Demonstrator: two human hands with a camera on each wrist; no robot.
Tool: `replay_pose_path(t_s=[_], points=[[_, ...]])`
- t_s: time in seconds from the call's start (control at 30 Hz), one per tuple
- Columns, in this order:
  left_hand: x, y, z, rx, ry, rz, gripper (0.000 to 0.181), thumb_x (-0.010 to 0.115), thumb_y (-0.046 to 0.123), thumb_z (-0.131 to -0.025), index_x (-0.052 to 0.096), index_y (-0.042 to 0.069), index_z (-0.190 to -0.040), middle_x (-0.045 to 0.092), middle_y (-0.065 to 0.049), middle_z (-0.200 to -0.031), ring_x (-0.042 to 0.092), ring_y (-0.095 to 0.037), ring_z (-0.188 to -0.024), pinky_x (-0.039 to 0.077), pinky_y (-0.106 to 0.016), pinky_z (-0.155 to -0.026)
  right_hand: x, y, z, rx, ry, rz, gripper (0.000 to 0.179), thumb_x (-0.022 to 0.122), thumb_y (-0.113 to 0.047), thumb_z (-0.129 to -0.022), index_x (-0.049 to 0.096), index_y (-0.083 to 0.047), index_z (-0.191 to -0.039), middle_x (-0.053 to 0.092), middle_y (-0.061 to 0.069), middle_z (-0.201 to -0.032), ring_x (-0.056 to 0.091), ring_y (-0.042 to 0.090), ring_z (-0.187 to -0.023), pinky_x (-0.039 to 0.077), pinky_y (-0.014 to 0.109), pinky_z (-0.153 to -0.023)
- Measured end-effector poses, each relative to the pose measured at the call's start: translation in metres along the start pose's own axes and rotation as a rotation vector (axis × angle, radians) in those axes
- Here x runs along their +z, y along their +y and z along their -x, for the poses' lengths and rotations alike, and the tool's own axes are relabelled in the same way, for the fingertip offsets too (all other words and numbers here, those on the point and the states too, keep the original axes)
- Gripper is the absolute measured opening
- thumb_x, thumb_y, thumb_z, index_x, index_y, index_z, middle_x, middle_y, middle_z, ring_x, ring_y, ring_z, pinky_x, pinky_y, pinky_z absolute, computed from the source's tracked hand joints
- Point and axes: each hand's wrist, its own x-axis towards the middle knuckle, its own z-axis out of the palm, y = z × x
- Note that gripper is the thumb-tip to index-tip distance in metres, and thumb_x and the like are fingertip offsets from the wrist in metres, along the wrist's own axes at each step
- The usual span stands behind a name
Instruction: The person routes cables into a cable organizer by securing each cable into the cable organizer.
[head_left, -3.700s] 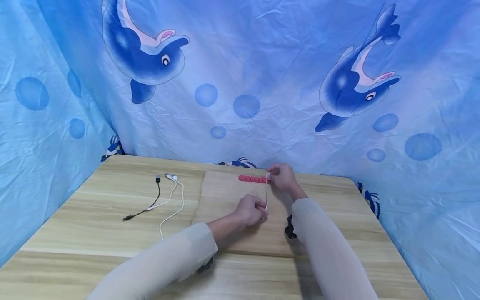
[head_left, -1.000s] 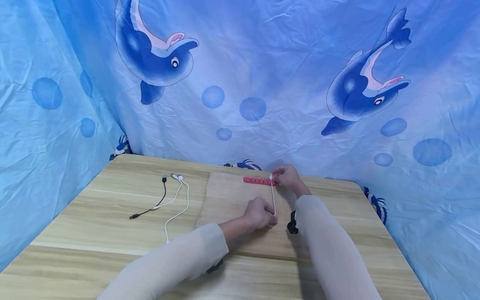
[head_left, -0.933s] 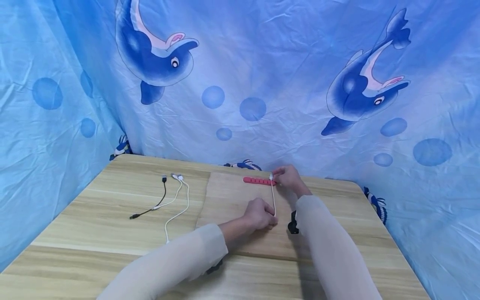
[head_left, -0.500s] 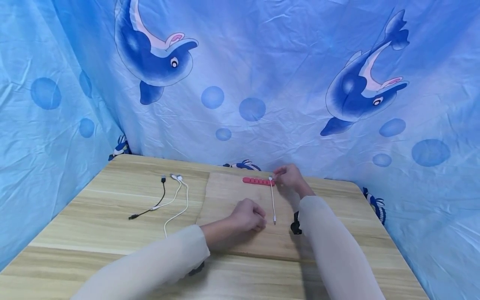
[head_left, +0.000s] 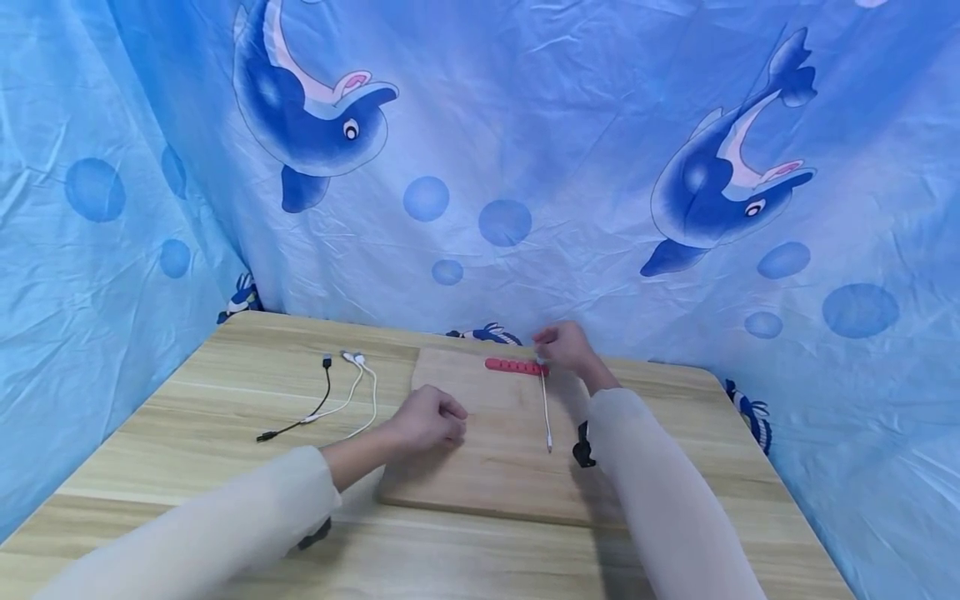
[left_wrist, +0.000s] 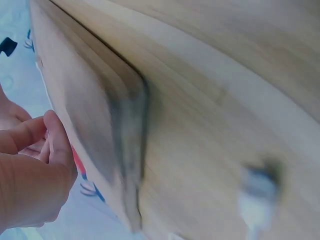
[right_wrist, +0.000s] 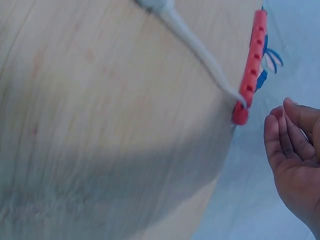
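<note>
A red cable organizer strip with slots lies along the far edge of a wooden board. One short white USB cable sits in its right-end slot and runs toward the near side. In the right wrist view, my right hand is loosely bent just past the strip, apart from it and holding nothing. Over the board's left part, my left hand hovers with relaxed fingers. The left wrist view shows nothing in that hand either.
Left of the board, a black USB cable and white cables lie on the wooden table; my left forearm covers part of one. A blue dolphin-print curtain hangs behind the table.
My left hand has let go of the short white cable's near end and moved left. My right hand has released the plug at the red strip and lifted slightly off.
</note>
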Motion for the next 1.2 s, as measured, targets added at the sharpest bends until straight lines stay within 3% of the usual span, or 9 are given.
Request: replay_pose_path(t_s=[0.13,0.27,0.57,0.7,0.97,1.2], points=[[-0.019,-0.009,0.006,-0.001,0.041,-0.042,0.015,0.071,-0.006,-0.085,0.075,-0.004,-0.099,0.071,-0.003,-0.078,0.067,-0.012,-0.07,0.058,-0.027,-0.066,0.003,-0.007,-0.003,-0.044,-0.011,0.011,0.025,0.069,-0.003,-0.094,0.071,0.006,-0.117,0.073,0.019,-0.112,0.07,0.031,-0.102,0.059,0.04,-0.087],[-0.037,-0.02,0.014,-0.028,0.036,-0.004,0.017,0.07,-0.008,-0.086,0.073,-0.006,-0.103,0.07,-0.009,-0.083,0.068,-0.015,-0.074,0.061,-0.03,-0.069,0.006,-0.016,-0.003,-0.068,-0.021,0.014,0.025,0.07,-0.004,-0.095,0.071,0.006,-0.117,0.073,0.019,-0.113,0.07,0.03,-0.104,0.058,0.04,-0.088],[-0.08,-0.041,0.047,-0.04,0.027,-0.029,0.025,0.073,-0.004,-0.087,0.069,-0.008,-0.112,0.067,-0.01,-0.09,0.068,-0.021,-0.076,0.06,-0.035,-0.067,0.018,-0.038,-0.003,-0.126,-0.048,0.021,0.023,0.069,-0.007,-0.096,0.073,0.003,-0.116,0.074,0.015,-0.11,0.07,0.028,-0.102,0.058,0.039,-0.088],[-0.096,-0.046,0.06,-0.085,0.045,-0.025,0.027,0.074,-0.002,-0.088,0.067,-0.009,-0.114,0.066,-0.012,-0.092,0.068,-0.024,-0.077,0.06,-0.036,-0.066,0.025,-0.047,-0.005,-0.153,-0.056,0.039,0.02,0.07,-0.008,-0.096,0.075,0.0,-0.113,0.075,0.014,-0.11,0.07,0.028,-0.104,0.058,0.039,-0.09],[-0.108,-0.062,0.079,-0.15,0.096,-0.046,0.029,0.077,0.0,-0.085,0.068,-0.007,-0.112,0.066,-0.009,-0.091,0.064,-0.02,-0.074,0.057,-0.032,-0.06,0.039,-0.064,-0.009,-0.152,-0.083,0.033,0.023,0.071,-0.013,-0.097,0.075,-0.001,-0.116,0.075,0.011,-0.113,0.068,0.026,-0.108,0.056,0.039,-0.094],[-0.11,-0.074,0.094,-0.244,0.126,0.002,0.035,0.077,-0.001,-0.083,0.063,-0.008,-0.114,0.067,-0.009,-0.088,0.064,-0.021,-0.074,0.058,-0.034,-0.06,0.055,-0.081,-0.008,-0.163,-0.104,-0.019,0.021,0.071,-0.014,-0.097,0.076,-0.002,-0.113,0.075,0.009,-0.108,0.07,0.022,-0.101,0.057,0.036,-0.089]])
